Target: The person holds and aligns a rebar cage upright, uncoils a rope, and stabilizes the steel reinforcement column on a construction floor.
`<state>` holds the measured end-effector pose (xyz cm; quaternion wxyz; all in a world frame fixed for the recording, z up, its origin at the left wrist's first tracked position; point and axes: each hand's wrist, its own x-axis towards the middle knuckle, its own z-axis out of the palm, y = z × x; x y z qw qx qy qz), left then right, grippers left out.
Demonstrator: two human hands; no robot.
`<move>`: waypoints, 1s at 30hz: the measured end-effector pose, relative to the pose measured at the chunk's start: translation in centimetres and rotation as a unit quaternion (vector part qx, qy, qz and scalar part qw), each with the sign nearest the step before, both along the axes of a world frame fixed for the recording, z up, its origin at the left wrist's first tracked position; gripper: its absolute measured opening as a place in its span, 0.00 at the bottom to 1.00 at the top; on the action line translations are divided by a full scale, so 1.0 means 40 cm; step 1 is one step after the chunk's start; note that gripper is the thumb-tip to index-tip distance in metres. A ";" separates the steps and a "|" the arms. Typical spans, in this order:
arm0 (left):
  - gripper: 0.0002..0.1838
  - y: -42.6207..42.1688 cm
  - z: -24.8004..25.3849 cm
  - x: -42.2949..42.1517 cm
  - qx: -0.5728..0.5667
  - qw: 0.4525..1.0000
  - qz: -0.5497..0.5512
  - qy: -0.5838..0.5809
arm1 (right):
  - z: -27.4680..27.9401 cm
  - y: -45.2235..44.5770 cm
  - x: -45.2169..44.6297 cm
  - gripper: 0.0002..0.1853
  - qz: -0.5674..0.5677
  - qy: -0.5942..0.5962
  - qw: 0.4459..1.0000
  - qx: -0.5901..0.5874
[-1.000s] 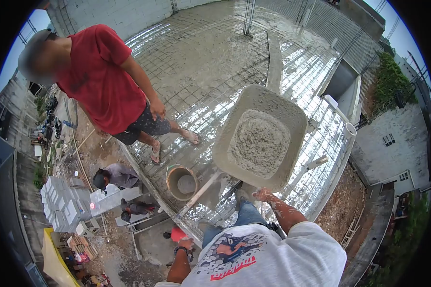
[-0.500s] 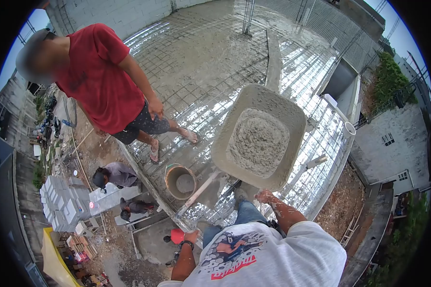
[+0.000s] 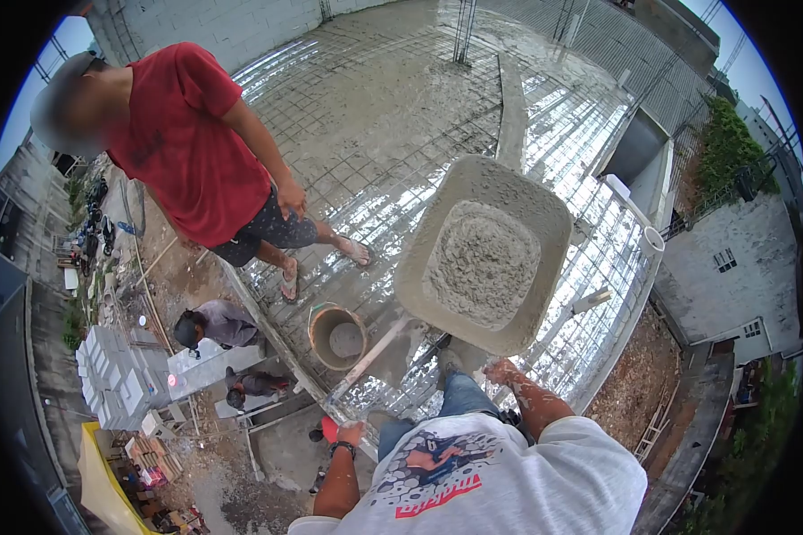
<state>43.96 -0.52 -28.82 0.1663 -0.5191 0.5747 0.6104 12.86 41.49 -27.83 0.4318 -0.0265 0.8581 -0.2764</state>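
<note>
A wheelbarrow tray (image 3: 551,209) caked with grey mortar holds a heap of wet concrete (image 3: 482,259). Just below its near rim is my right hand (image 3: 501,370), smeared with cement; its finger pose is too small to make out. Low in the view, beside the slab's edge, my left hand (image 3: 351,433) hangs below the end of a pale handle (image 3: 375,349). Its fingers are too indistinct to read, and nothing held can be made out. Left of the handle stands a mortar-stained bucket (image 3: 337,337) with some grey material inside.
A person in a red shirt (image 3: 187,143) stands on the slab at the left. Wet concrete (image 3: 375,80) and a reinforcing grid surround the wheelbarrow. The slab edge (image 3: 281,348) drops to lower ground, where other people and stacked blocks (image 3: 116,379) are visible. Pipe stubs (image 3: 591,301) protrude at the right.
My right hand has shifted slightly right and down from the tray's near rim. My left hand has risen a little from its position one second ago. The wheelbarrow stays nearly in place.
</note>
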 end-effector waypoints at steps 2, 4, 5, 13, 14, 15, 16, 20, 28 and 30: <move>0.11 -0.005 0.001 0.003 0.009 1.000 -0.001 -0.025 | -0.038 0.006 -0.005 0.17 0.008 -0.002 1.000 0.017; 0.11 0.002 0.041 0.003 -0.060 0.995 -0.073 -0.032 | -0.028 -0.004 -0.003 0.17 0.149 0.078 0.984 0.061; 0.11 0.007 0.069 -0.005 -0.094 0.989 -0.110 -0.036 | 0.004 -0.023 0.002 0.17 0.281 0.158 0.942 0.095; 0.16 0.004 0.010 0.007 0.057 0.997 -0.022 -0.056 | 0.059 -0.040 0.008 0.18 0.348 0.168 0.915 0.116; 0.17 0.001 0.013 -0.005 0.067 0.996 -0.032 -0.058 | 0.053 -0.038 0.012 0.17 0.340 0.176 0.917 0.113; 0.17 -0.001 0.024 -0.021 0.049 0.996 -0.053 -0.058 | -0.012 -0.013 0.024 0.17 0.333 0.184 0.918 0.110; 0.17 -0.004 0.030 -0.034 0.030 0.995 -0.072 -0.057 | -0.058 0.013 0.041 0.16 0.327 0.192 0.919 0.107; 0.25 -0.021 0.075 -0.101 0.015 0.998 -0.049 -0.022 | -0.115 0.091 0.071 0.14 0.014 0.017 0.999 0.036; 0.50 -0.003 0.107 -0.212 -0.184 0.940 -0.253 -0.135 | -0.154 0.161 -0.025 0.13 0.391 0.203 0.897 0.044; 0.56 0.028 0.106 -0.245 -0.235 0.896 -0.328 -0.183 | -0.174 0.185 -0.051 0.12 0.232 0.120 0.965 -0.008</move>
